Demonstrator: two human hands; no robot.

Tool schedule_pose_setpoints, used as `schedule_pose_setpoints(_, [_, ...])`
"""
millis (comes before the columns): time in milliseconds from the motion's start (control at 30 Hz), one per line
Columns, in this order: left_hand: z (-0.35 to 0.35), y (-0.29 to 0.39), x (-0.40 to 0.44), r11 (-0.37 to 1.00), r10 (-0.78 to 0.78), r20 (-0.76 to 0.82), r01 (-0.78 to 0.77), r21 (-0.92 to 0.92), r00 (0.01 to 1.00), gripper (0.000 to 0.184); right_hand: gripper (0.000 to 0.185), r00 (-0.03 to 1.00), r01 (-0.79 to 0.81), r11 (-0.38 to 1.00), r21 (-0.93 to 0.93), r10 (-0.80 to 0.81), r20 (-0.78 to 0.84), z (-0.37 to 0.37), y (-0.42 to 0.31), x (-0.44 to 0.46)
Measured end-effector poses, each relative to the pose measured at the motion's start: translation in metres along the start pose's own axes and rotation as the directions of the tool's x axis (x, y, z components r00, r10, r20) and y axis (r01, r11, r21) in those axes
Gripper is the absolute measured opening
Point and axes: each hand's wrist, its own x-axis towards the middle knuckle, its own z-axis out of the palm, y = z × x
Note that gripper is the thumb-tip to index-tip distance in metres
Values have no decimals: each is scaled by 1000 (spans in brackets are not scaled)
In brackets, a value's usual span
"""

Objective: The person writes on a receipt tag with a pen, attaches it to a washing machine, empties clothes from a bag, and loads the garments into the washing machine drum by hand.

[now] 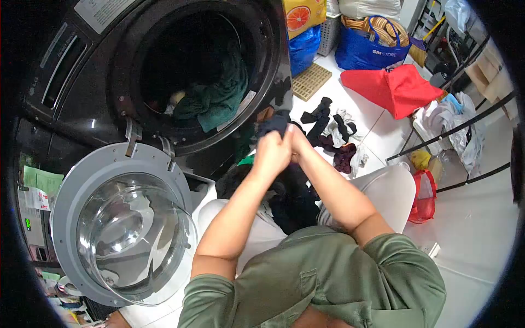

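My left hand [272, 155] and my right hand [298, 145] are close together in front of the machine, fingers closed on a dark piece of clothing [276, 122]. The cloth bunches up above my hands; its exact kind is unclear. A heap of dark laundry [292, 203] lies below them, between my knees. Left of my hands is the front-loading machine, its drum opening [188, 60] uncovered, with a dark green cloth [213, 104] draped over the lower rim. Small dark and white garments [331, 134] lie scattered on the floor past my right hand.
The round glass door [128, 229] hangs wide to the left. A red cloth [391, 90] and a blue shopping bag [369, 52] are at the back right, near a beige plastic grate [311, 82]. A black-framed rack [454, 131] with plastic bags stands at the right.
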Motion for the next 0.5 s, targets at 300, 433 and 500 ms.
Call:
schedule_pose_setpoints(300, [9,0,-4,993,52,123,-37,-115,991,36,29,985,80,510,-857,93,148,-34,23,-2])
schedule_pose_setpoints(433, [48,32,-60,927,294,261,-208,-313,919,43,30,970,-30,651,-758,203,136,-82,53,-6])
schedule_pose_setpoints(500, [67,14,-48,912,257,183,-175,-372,949,51,30,964,-29,609,-793,226,137,-99,66,-30])
